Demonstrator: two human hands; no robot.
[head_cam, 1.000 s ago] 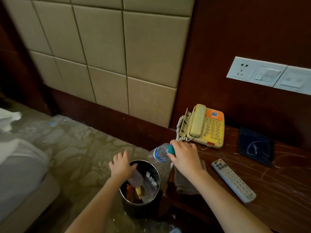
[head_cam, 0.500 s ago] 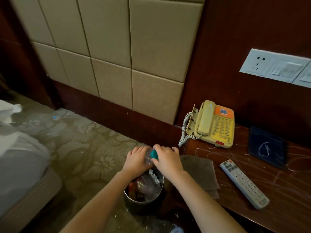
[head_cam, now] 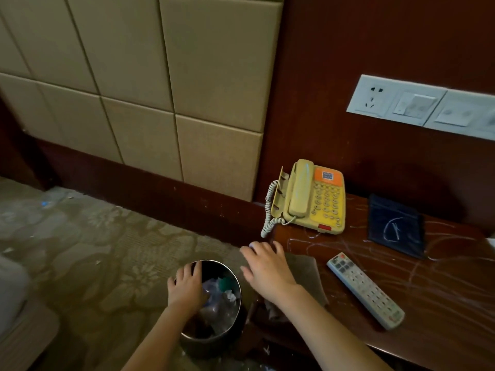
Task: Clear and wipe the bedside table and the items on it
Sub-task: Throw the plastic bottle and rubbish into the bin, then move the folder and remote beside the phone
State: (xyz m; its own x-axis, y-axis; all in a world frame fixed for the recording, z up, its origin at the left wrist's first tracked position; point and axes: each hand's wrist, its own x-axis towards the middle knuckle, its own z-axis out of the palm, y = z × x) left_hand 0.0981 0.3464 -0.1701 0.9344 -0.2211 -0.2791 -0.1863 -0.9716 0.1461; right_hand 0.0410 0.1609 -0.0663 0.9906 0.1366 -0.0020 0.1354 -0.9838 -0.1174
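Now, left hand (head_cam: 186,286) flat-fingered over one bin (head_cam: 211,344), right hand (head_cam: 267,267) fingers spread, one phone (head_cam: 316,199), one remote (head_cam: 365,290)

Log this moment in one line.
left hand: over bin | right hand: open above cloth | bottle: in bin | phone, remote: on table

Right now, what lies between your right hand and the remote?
In the head view, a brown cloth lies there, its left part hidden by the right hand; then a bare strip of scratched table before the remote.
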